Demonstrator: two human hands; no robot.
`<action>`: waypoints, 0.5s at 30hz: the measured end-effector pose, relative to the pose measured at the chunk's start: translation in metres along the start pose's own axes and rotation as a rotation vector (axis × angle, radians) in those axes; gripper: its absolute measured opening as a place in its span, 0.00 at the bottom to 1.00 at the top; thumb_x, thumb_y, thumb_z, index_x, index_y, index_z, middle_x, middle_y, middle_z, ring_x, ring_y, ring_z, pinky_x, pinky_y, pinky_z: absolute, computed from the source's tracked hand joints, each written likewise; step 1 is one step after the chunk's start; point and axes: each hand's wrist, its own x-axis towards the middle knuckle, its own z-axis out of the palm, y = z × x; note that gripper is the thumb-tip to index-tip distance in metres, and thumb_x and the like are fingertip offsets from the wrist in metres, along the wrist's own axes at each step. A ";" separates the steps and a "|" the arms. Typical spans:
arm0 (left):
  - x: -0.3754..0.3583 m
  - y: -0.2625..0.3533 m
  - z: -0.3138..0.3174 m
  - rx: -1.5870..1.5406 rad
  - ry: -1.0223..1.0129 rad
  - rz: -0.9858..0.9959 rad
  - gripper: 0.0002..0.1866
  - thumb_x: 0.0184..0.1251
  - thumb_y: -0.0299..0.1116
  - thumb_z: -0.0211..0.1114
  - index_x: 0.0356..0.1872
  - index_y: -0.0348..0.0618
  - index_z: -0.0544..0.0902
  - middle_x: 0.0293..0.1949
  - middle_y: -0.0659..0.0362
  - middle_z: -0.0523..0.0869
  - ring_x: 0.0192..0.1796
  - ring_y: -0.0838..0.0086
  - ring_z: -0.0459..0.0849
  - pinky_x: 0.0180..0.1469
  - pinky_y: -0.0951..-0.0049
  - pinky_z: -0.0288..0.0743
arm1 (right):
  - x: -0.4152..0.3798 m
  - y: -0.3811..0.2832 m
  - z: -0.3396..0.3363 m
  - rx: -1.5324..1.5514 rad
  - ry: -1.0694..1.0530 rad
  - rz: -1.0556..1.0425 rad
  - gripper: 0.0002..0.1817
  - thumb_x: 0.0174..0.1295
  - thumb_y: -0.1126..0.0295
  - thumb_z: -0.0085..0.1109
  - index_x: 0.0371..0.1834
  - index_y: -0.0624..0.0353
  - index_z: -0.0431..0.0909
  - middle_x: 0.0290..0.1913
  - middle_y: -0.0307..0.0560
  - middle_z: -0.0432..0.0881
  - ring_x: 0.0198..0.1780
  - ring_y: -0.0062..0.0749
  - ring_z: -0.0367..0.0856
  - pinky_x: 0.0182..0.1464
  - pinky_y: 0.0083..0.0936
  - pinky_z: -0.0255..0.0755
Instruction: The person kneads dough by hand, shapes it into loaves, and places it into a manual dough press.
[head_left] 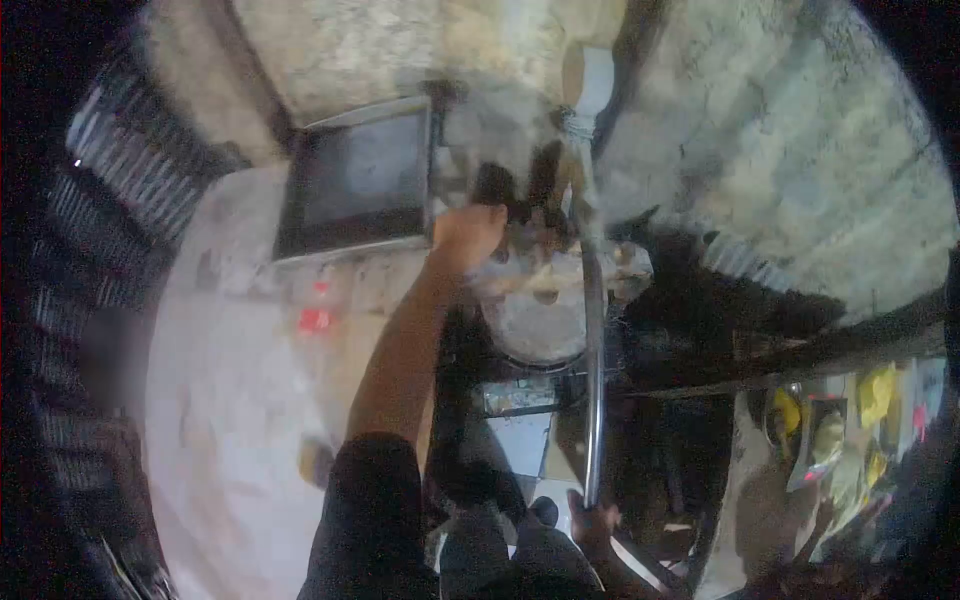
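A long shiny metal bar [594, 400] runs from the machine down toward my body. My right hand [594, 522] is closed around its lower end, with the thumb along one side. My left arm reaches forward over the machine, and my left hand [470, 236] is curled beside its dark upper parts; blur hides what its fingers hold. Below that hand the machine has a pale, worn metal plate with holes [545, 285] and a rounded, whitish base [540, 330]. Behind the bar a pale upright part [580, 135] has wire wound around it.
A dark framed panel [355, 180] lies left of the machine, on a pale work surface [230, 400] with a small red object [315, 319]. A stained wall [790, 130] stands at the right. Yellow items [878, 395] lie at the lower right, near a person's hand [868, 510].
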 end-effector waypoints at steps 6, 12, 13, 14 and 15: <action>-0.244 0.235 0.013 -1.040 0.046 -0.424 0.27 0.79 0.55 0.55 0.57 0.37 0.77 0.46 0.49 0.84 0.42 0.58 0.82 0.46 0.52 0.77 | -0.010 -0.049 -0.004 -0.226 -0.045 -0.202 0.27 0.71 0.58 0.60 0.66 0.64 0.71 0.60 0.61 0.78 0.59 0.48 0.78 0.56 0.42 0.72; -0.331 0.287 0.040 -1.044 -0.118 -0.640 0.32 0.75 0.60 0.57 0.42 0.34 0.85 0.31 0.48 0.87 0.30 0.54 0.85 0.37 0.52 0.77 | 0.013 -0.012 -0.007 -0.593 -0.257 -0.483 0.19 0.75 0.57 0.49 0.54 0.63 0.76 0.43 0.55 0.83 0.41 0.44 0.82 0.42 0.44 0.75; -0.319 0.290 0.056 -1.016 -0.037 -0.612 0.31 0.75 0.59 0.57 0.42 0.33 0.84 0.32 0.46 0.88 0.32 0.51 0.86 0.39 0.52 0.77 | 0.012 -0.019 -0.016 -0.553 -0.311 -0.385 0.18 0.76 0.56 0.47 0.52 0.61 0.76 0.40 0.53 0.83 0.38 0.44 0.82 0.41 0.44 0.75; -0.291 0.281 0.045 -1.023 0.008 -0.599 0.31 0.75 0.58 0.58 0.42 0.32 0.84 0.34 0.44 0.88 0.35 0.48 0.87 0.41 0.51 0.78 | 0.028 -0.043 -0.029 -0.501 -0.344 -0.366 0.18 0.75 0.57 0.48 0.52 0.62 0.76 0.41 0.54 0.83 0.39 0.45 0.82 0.43 0.44 0.74; -0.264 0.273 0.033 -1.029 0.053 -0.585 0.30 0.74 0.57 0.58 0.42 0.31 0.84 0.35 0.42 0.88 0.37 0.45 0.87 0.42 0.51 0.78 | 0.033 -0.060 -0.040 -0.465 -0.354 -0.386 0.18 0.75 0.58 0.49 0.53 0.62 0.76 0.42 0.54 0.83 0.41 0.46 0.81 0.44 0.45 0.73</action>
